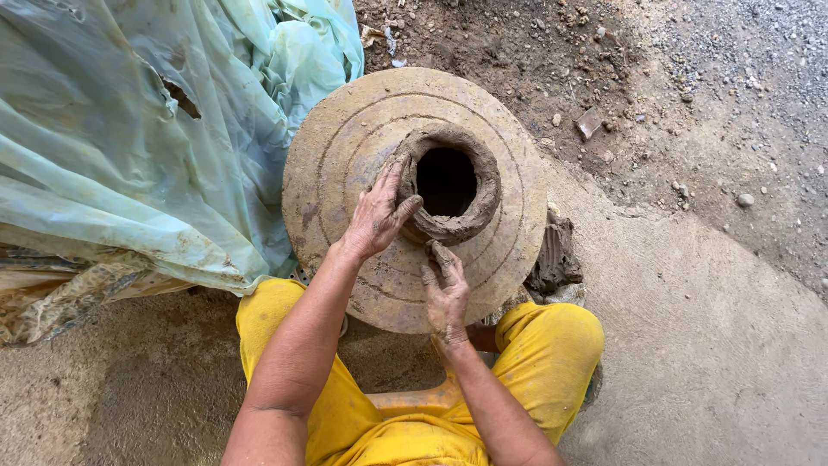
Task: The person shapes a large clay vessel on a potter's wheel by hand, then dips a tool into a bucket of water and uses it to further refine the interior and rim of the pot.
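Clay pot (448,185): sits at the centre of the round potter's wheel (345,147), its short wall raised into a thick, lumpy ring around a dark hollow.
Progress: judging by the rough rim and squat height, the base and the first part of the wall are built; smoothing, thinning and any further raising look still to do.
Axis and mouth: the pot's long axis stands upright, and its open mouth points straight up at the camera.
Left hand (377,216): at 9 o'clock of the pot, open, fingers spread, thumb and fingertips pressed on the outer wall.
Right hand (446,289): at 6 o'clock, muddy, fingers loosely curled with tips touching the wheel just below the pot; it grips nothing.
Spare clay (555,255): a dark lump at 4 o'clock, off the wheel's edge.
Plastic sheet (129,129): pale green, crumpled, from 9 to 11 o'clock of the wheel.
Ground (716,345): bare earth and grit.
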